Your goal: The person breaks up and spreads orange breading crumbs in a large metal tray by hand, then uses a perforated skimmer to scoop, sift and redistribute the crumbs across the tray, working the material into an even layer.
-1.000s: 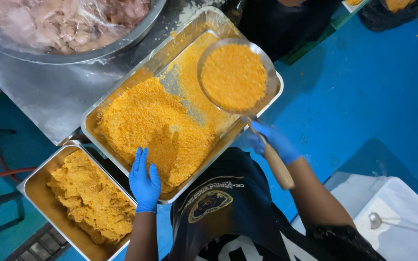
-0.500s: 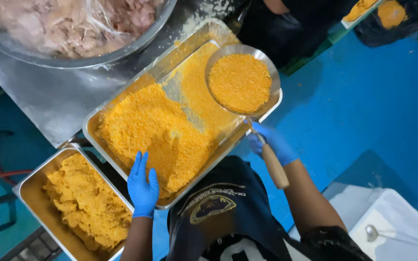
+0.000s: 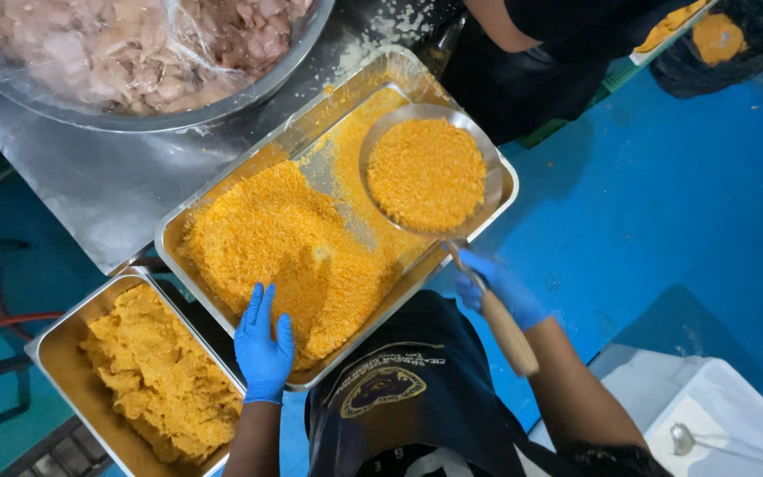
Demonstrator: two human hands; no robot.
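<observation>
My right hand (image 3: pixel 498 287), gloved blue, has its fingers wrapped round the wooden handle of a round sieve (image 3: pixel 426 173) full of orange crumbs, held over the steel tray (image 3: pixel 493 208) at frame centre. My left hand (image 3: pixel 263 340) rests flat, fingers pressed together, on the crumb heap (image 3: pixel 284 243).

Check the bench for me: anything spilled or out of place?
White powder is scattered on the steel table beyond the crumb tray, beside the bowl of raw meat. The orange crumbs look contained.
</observation>
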